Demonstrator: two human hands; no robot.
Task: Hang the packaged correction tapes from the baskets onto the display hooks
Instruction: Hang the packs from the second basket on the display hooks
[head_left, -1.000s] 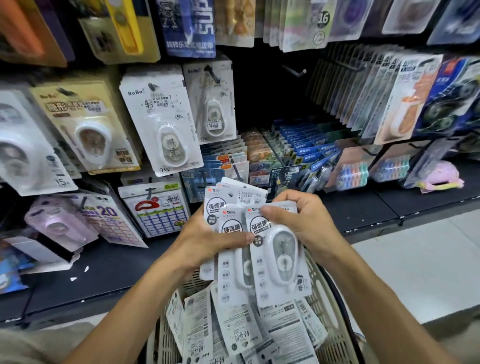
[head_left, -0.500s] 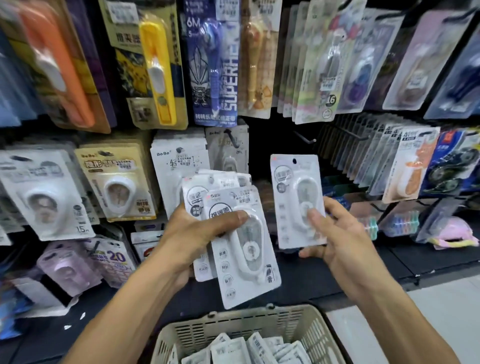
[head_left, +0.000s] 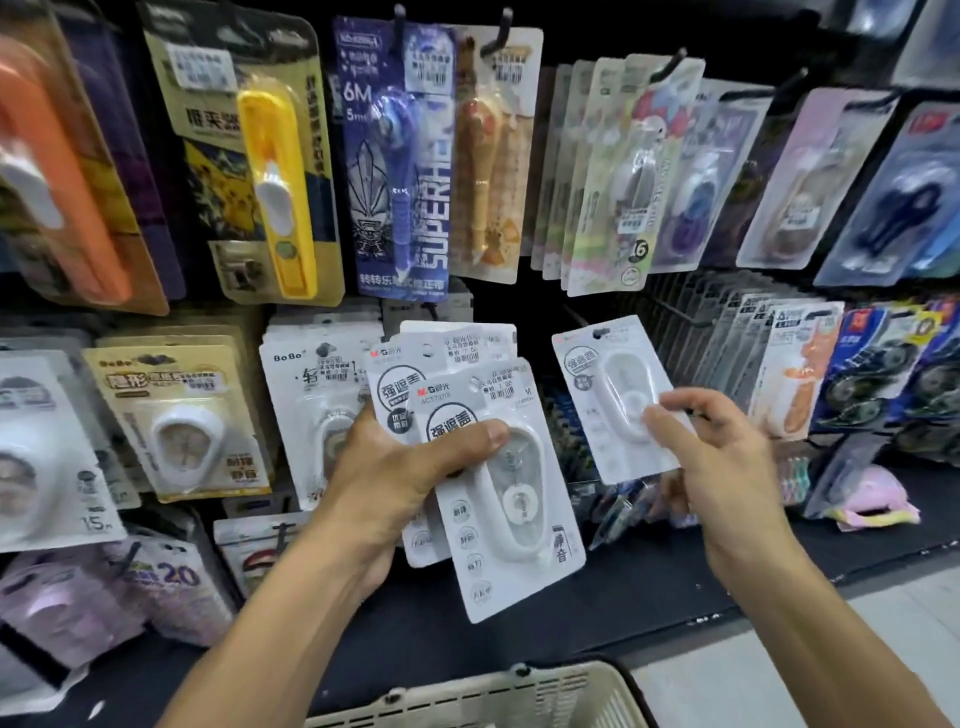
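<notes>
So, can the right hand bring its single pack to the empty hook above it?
Probably yes. The right hand holds the single pack just below the bare hook, and nothing sits between them.

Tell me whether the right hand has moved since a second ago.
Yes. The right hand has left the stack in the left hand, carrying a single pack rightward and up, away from the basket.

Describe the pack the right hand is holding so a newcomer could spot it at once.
Start at the black display wall and find its dark gap in the middle row. There, the right hand pinches one white correction tape pack. Unlike the left hand's fanned stack, it is single.
</notes>
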